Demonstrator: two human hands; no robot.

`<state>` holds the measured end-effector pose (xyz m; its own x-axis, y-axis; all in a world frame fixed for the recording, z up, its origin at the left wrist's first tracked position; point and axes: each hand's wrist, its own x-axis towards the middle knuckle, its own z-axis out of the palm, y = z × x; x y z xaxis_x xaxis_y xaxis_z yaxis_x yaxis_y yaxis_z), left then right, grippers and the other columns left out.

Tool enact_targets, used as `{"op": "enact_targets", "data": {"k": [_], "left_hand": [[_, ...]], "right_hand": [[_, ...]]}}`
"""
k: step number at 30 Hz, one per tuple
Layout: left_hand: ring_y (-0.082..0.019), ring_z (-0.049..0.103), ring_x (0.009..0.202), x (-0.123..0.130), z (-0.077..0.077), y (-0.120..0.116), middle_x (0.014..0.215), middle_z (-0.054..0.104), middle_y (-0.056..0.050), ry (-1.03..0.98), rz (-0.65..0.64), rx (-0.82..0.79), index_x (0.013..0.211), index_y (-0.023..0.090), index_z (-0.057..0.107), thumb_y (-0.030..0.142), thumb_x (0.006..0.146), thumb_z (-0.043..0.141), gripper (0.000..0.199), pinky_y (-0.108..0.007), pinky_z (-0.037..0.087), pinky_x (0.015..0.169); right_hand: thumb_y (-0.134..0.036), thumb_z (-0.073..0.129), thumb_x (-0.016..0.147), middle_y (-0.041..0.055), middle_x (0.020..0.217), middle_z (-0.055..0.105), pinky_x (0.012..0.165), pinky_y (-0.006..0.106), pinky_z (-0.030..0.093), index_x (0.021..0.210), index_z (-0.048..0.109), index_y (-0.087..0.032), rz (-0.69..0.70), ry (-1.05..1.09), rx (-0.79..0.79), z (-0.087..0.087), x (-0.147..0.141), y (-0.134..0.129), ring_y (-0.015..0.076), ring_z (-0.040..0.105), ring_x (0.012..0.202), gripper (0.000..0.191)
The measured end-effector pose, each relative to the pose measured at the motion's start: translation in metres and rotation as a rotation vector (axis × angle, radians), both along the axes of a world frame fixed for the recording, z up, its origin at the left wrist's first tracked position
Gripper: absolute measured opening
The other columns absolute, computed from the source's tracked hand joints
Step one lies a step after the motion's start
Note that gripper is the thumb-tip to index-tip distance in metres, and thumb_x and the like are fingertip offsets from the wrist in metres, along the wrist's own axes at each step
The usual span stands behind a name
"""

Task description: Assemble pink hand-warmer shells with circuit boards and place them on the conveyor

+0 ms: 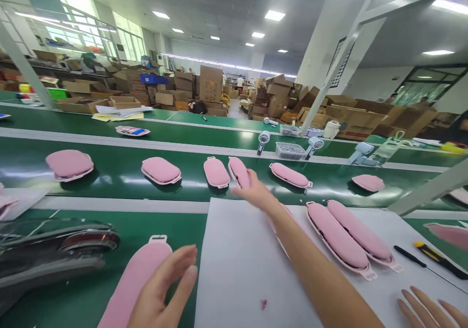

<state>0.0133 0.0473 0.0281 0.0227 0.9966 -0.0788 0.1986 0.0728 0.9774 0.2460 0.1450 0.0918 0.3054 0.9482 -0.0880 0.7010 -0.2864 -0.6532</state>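
My right hand (258,191) reaches forward over the green belt, its fingers closed on a pink padded oval piece (239,169) that is tipped up. Right beside it lies another pink oval piece (216,173) with a pale slotted rim. My left hand (164,286) is open at the lower left, thumb and fingers apart. It is over or beside a long pink padded piece (135,274) with a slotted end tab; whether it touches is unclear. Under my right forearm, a further pink piece is mostly hidden on the white sheet (234,260).
Two long pink pieces (340,235) lie on the sheet, near screwdrivers (438,260). Another person's hand (431,308) shows at the lower right. A dark glossy machine part (66,250) stands left. Handheld fans (263,142) and a clear tub (290,150) sit beyond the belt.
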Motion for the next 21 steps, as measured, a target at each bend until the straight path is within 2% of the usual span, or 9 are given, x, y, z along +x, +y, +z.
{"op": "enact_targets", "data": {"k": [2,4,6,8,11,13,15,18,21], "left_hand": [[-0.031,0.060,0.112,0.010,0.003,0.001,0.121,0.063,-0.013,-0.278,0.007,0.005,0.122,0.024,0.054,0.074,0.065,0.063,0.076,-0.046,0.047,0.099],[-0.034,0.058,0.116,0.015,0.000,-0.001,0.127,0.060,-0.014,-0.524,-0.103,-0.042,0.129,0.027,0.048,0.078,0.059,0.063,0.088,-0.048,0.046,0.099],[-0.037,0.055,0.119,0.015,-0.003,-0.008,0.127,0.060,-0.015,-0.631,-0.267,-0.135,0.128,0.026,0.051,0.077,0.058,0.066,0.088,-0.049,0.048,0.096],[-0.038,0.051,0.122,0.014,-0.006,-0.018,0.128,0.058,-0.016,-0.621,-0.355,-0.188,0.130,0.024,0.050,0.070,0.060,0.070,0.087,-0.048,0.047,0.097],[-0.034,0.048,0.124,0.014,-0.008,-0.032,0.132,0.054,-0.014,-0.561,-0.348,-0.165,0.143,0.025,0.030,0.068,0.060,0.072,0.102,-0.044,0.041,0.103],[-0.033,0.053,0.116,0.015,-0.008,-0.038,0.130,0.054,-0.014,-0.513,-0.378,-0.150,0.147,0.027,0.018,0.073,0.058,0.069,0.113,-0.043,0.044,0.097],[-0.031,0.057,0.109,0.017,-0.006,-0.041,0.127,0.055,-0.014,-0.451,-0.406,-0.137,0.147,0.028,0.014,0.078,0.054,0.067,0.119,-0.041,0.047,0.091],[-0.033,0.056,0.113,0.019,-0.003,-0.039,0.131,0.054,-0.013,-0.432,-0.402,-0.159,0.146,0.029,0.019,0.077,0.050,0.069,0.119,-0.041,0.046,0.093],[-0.036,0.050,0.124,0.020,0.000,-0.034,0.136,0.054,-0.011,-0.556,-0.375,-0.180,0.141,0.029,0.037,0.073,0.052,0.072,0.105,-0.045,0.043,0.101]], "right_hand": [[-0.042,0.072,0.075,0.0098,0.134,0.053,0.096,0.042,0.048,0.147,0.024,-0.026,0.075,0.077,0.069,-0.005,-0.041,-0.055,0.0285,0.054,0.120,0.088],[-0.037,0.074,0.071,0.0067,0.137,0.051,0.098,0.040,0.047,0.142,0.034,-0.030,0.172,0.230,0.213,-0.023,-0.078,-0.111,0.0274,0.050,0.125,0.082],[-0.039,0.078,0.064,0.0084,0.138,0.050,0.102,0.044,0.045,0.139,0.039,-0.029,0.142,0.323,0.308,-0.048,-0.102,-0.155,0.0310,0.046,0.129,0.086],[-0.039,0.081,0.058,0.0110,0.142,0.046,0.107,0.048,0.040,0.144,0.033,-0.026,0.167,0.386,0.318,-0.073,-0.112,-0.181,0.0341,0.040,0.134,0.099],[-0.044,0.081,0.059,0.0127,0.140,0.048,0.102,0.046,0.045,0.146,0.032,-0.024,0.219,0.466,0.332,-0.096,-0.107,-0.194,0.0355,0.045,0.130,0.101],[-0.051,0.080,0.060,0.0121,0.134,0.054,0.095,0.042,0.050,0.143,0.038,-0.025,0.227,0.537,0.354,-0.100,-0.100,-0.196,0.0352,0.051,0.124,0.096],[-0.056,0.078,0.060,0.0112,0.127,0.060,0.090,0.040,0.052,0.140,0.041,-0.026,0.223,0.628,0.349,-0.099,-0.096,-0.198,0.0342,0.057,0.118,0.093],[-0.064,0.074,0.062,0.0114,0.121,0.063,0.085,0.038,0.055,0.138,0.044,-0.026,0.199,0.778,0.320,-0.095,-0.097,-0.201,0.0321,0.062,0.109,0.089],[-0.067,0.058,0.078,0.0113,0.113,0.066,0.076,0.032,0.056,0.132,0.050,-0.023,0.093,0.855,0.292,-0.093,-0.094,-0.202,0.0272,0.066,0.099,0.070]]}}
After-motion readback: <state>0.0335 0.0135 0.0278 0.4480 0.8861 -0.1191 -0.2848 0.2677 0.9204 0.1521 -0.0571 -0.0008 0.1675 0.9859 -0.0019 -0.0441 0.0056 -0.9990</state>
